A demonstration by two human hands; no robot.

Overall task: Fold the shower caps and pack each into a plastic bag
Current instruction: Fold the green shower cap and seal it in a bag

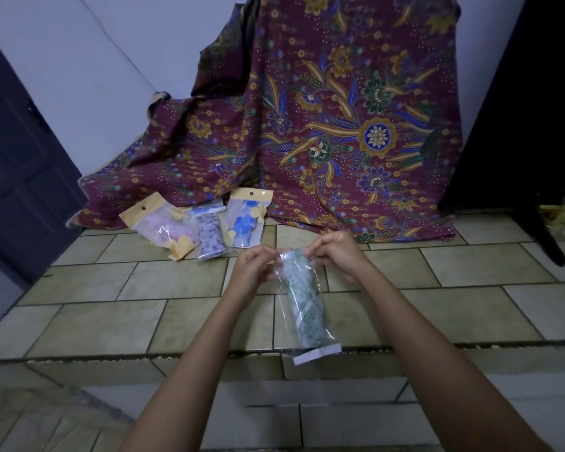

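Green-patterned shower cap [302, 301], folded, sits inside a clear plastic bag [307, 318] held in the air above the tiled floor [454, 308], white header strip at the near end. Left hand [254, 266] pinches the bag's far left corner; right hand [335, 256] pinches the far right corner. Three packed bags [196, 226] lie on the tiles farther back, against a maroon batik cloth [323, 125]. Dark door [17, 164] at left.

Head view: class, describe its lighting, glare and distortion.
Head view: dim, bluish light; white glare streaks on the bag that the left hand and right hand pinch; the wide-angle lens slants the door.
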